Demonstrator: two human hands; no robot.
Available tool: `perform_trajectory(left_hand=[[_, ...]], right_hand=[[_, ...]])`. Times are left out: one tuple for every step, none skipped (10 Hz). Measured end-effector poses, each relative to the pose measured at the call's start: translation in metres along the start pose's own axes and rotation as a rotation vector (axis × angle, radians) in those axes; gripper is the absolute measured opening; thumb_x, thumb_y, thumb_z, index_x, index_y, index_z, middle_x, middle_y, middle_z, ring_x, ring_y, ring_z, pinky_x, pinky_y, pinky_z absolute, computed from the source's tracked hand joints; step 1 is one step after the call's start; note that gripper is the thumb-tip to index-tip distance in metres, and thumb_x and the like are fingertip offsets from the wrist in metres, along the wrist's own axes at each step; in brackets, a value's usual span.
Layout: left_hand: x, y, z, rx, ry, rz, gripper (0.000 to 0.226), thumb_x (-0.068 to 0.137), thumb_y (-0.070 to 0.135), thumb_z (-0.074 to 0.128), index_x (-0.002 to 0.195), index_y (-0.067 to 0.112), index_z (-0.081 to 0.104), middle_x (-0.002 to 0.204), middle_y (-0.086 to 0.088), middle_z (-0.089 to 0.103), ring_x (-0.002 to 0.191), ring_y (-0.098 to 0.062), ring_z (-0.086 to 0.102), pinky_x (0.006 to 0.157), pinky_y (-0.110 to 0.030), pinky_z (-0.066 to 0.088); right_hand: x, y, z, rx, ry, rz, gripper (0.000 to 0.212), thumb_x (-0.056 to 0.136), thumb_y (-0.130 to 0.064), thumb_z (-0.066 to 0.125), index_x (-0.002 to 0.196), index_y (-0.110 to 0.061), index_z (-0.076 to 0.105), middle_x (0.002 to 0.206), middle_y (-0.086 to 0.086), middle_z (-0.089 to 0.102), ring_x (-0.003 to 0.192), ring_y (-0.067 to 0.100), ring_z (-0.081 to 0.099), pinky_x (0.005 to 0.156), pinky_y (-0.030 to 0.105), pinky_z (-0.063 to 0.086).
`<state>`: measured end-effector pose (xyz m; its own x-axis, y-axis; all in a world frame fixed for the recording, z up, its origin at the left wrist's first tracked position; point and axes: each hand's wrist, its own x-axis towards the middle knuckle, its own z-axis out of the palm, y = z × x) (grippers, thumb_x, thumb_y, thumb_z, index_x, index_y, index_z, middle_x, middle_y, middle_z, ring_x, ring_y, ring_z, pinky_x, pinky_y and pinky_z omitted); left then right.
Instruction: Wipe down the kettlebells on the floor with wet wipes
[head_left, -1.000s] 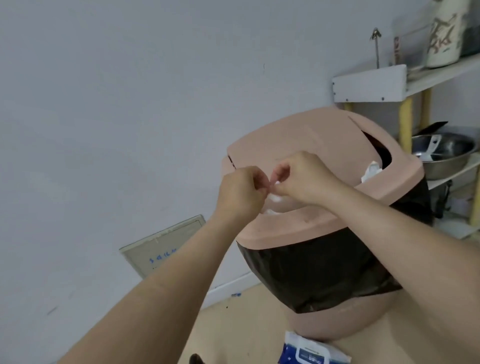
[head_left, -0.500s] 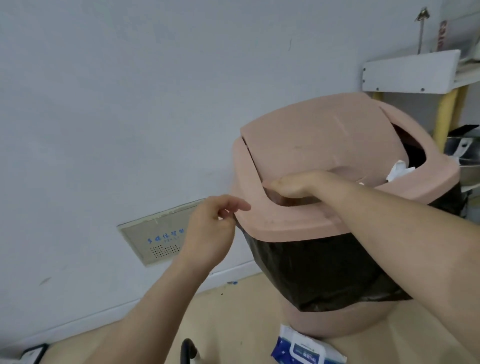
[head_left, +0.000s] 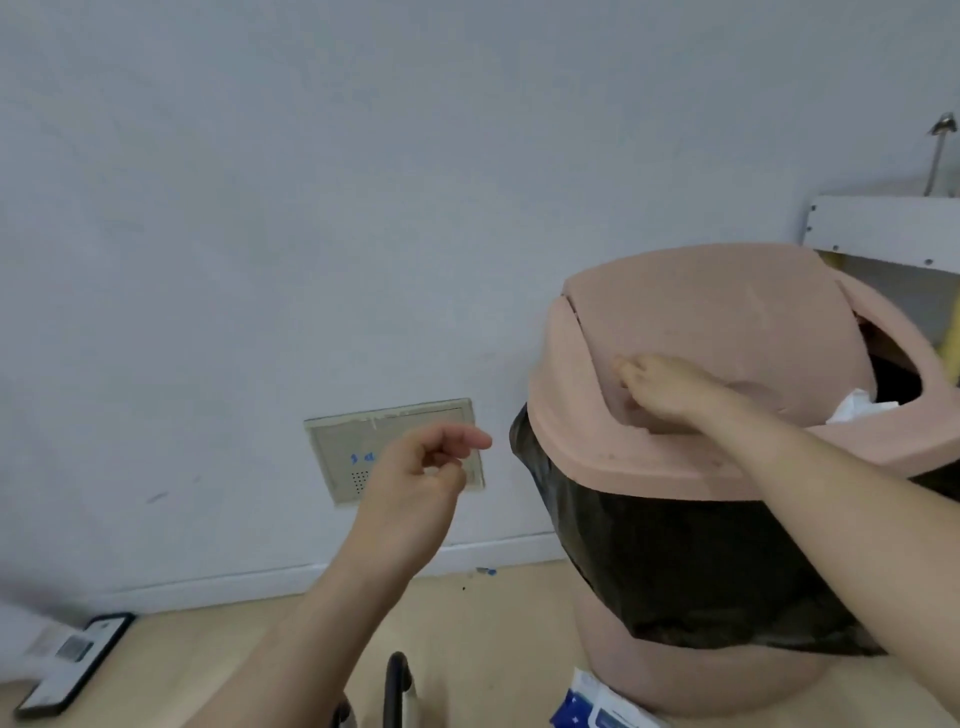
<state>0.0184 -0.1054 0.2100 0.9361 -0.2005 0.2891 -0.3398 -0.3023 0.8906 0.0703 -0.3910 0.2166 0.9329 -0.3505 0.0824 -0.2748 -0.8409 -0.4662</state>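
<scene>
My right hand (head_left: 662, 389) lies on the swing flap of the pink trash bin (head_left: 701, 312), fingers pointing left, with nothing visible in it. Left of the bin, in front of the wall, my left hand (head_left: 423, 467) hangs in the air with loosely curled fingers and holds nothing. A white crumpled wipe (head_left: 857, 408) shows in the bin's opening on the right. Only the black handle of a kettlebell (head_left: 397, 686) shows at the bottom edge. The blue and white wet wipes pack (head_left: 597, 709) lies on the floor against the bin's base.
A black liner bag (head_left: 675, 561) hangs out over the bin's side. A phone (head_left: 72, 657) lies on the wooden floor at the lower left. A beige panel (head_left: 348, 447) is set in the grey wall. A white shelf (head_left: 883, 228) stands behind the bin.
The wipe pinched between both hands over the bin is gone from view. My left hand has drawn away to the left and down; my right hand stays on the lid. The view has swung left.
</scene>
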Motion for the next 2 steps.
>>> perform_trajectory(left_hand=[[-0.017,-0.001,-0.024,-0.026,0.005,-0.006,0.039,0.087,-0.003,0.049,0.084,0.027,0.073,0.088,0.011,0.068,0.086,-0.001,0.061,0.081,-0.023,0.049],[-0.036,-0.001,-0.051,-0.025,0.064,-0.018,0.037,0.088,0.000,0.051,0.080,0.028,0.073,0.078,0.013,0.068,0.075,-0.001,0.061,0.070,-0.019,0.050]], right_hand=[[-0.027,-0.028,0.001,0.076,0.196,-0.152,0.039,0.094,-0.029,0.035,0.080,-0.006,0.062,0.085,0.009,0.070,0.083,0.030,0.063,0.075,0.037,0.049],[-0.061,-0.057,0.008,0.265,0.128,-0.265,0.030,0.094,-0.025,0.046,0.080,-0.010,0.068,0.078,-0.003,0.071,0.076,0.017,0.066,0.069,0.033,0.049]])
